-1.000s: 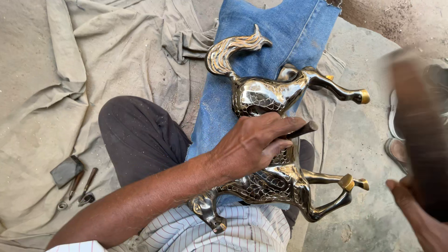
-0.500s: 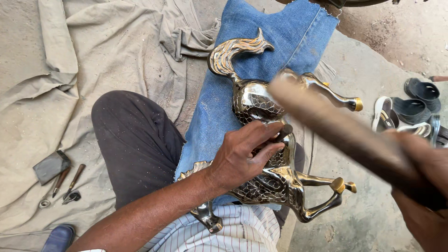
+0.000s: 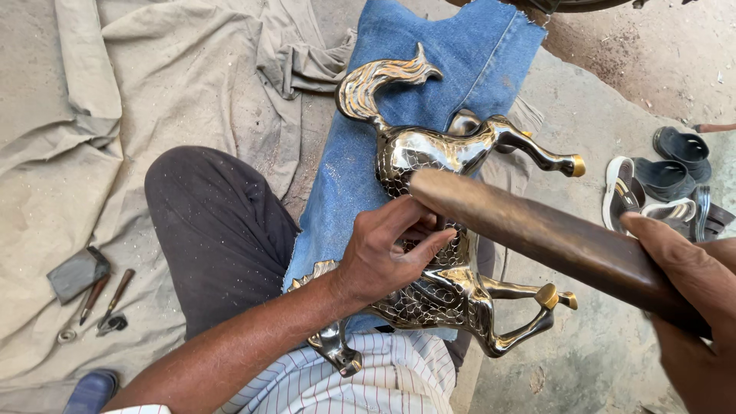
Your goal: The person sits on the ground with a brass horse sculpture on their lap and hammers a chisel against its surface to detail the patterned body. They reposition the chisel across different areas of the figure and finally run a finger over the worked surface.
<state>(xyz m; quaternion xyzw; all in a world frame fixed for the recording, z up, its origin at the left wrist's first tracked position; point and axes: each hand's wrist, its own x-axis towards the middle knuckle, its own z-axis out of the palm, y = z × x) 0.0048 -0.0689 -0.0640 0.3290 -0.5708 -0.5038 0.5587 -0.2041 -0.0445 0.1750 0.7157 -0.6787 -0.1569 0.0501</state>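
Brass horse figure (image 3: pixel 452 253) lies on blue denim cloth (image 3: pixel 429 92) across the lap; head end hidden under left arm. Left hand (image 3: pixel 383 257) on its body, fingers pinched on something small, can't make out what. Right hand (image 3: pixel 690 307) cut off at the frame edge, fingers wrapped round a wooden stick (image 3: pixel 537 230), tip over the horse. Beige sheet (image 3: pixel 153 100) covers the floor; small tools (image 3: pixel 100 303) left, sandals (image 3: pixel 659 184) right on concrete.

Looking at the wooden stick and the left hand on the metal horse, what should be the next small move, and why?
Probably bring the wooden stick down onto the small tool that the left hand seems to pinch against the metal horse. The right hand holds the stick raised just above that spot, and the horse lies steady on the blue denim cloth.
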